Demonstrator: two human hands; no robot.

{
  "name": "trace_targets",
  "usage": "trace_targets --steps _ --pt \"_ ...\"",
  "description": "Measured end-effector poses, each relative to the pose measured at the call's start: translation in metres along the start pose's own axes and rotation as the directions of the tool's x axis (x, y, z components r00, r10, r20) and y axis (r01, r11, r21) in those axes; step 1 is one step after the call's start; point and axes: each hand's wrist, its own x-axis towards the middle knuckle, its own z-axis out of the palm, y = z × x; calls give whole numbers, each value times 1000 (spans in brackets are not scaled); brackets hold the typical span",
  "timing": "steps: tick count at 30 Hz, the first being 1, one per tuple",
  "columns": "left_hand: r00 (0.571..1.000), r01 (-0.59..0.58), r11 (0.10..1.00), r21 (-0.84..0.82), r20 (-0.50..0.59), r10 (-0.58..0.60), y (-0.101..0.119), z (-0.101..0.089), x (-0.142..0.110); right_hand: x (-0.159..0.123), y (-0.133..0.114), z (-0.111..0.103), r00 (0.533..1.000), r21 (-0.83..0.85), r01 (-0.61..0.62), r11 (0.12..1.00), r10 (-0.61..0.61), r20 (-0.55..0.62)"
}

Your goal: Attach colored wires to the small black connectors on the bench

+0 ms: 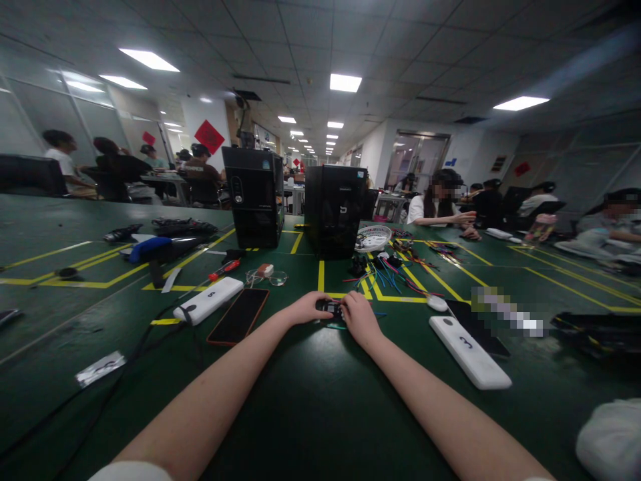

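At the middle of the table both hands meet over a small black part (pixel 330 308) with coloured wires coming off it. From its left side, the fingers of my left hand (pixel 309 307) close around it. My right hand (pixel 358 316) pinches its right end, where a blue and a green wire stick out. The fingers cover much of the part, so its exact kind is unclear. Just beyond my right hand lies a loose bunch of coloured wires (pixel 384 274) with black connectors.
Two black computer towers (pixel 255 200) stand beyond my hands, a white basket (pixel 374 238) beside them. To the left lie a phone (pixel 238 316), a white power bank (pixel 213 299), glasses (pixel 275 277) and a red screwdriver (pixel 224 270). Another white power bank (pixel 468 351) is right. A person (pixel 438 204) sits across.
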Motion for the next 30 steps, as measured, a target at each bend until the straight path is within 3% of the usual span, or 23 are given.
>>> trace_targets --steps 5,8,11,13,17,20,30 --pt "1000 16 1000 7 -12 -16 -2 1 0 3 3 -9 995 48 -20 999 25 -95" --pt "1000 -8 1000 -1 -27 8 -4 2 -1 0 -5 -12 993 70 118 991 -120 14" --pt "998 -32 999 4 -53 32 -5 4 0 -3 -18 -11 949 126 268 955 -285 137" --pt "998 -35 999 8 -60 36 -5 5 1 -4 -24 -11 940 147 282 948 -304 156" --pt "997 -40 999 4 -63 40 -3 4 0 -3 -21 -11 991 120 114 986 -122 62" --pt "997 -39 999 11 -69 40 -1 3 -2 1 -14 -6 999 94 -43 995 44 -3" --pt "997 -65 998 21 -44 66 2 1 0 26 -20 20 920 118 -385 915 371 129"
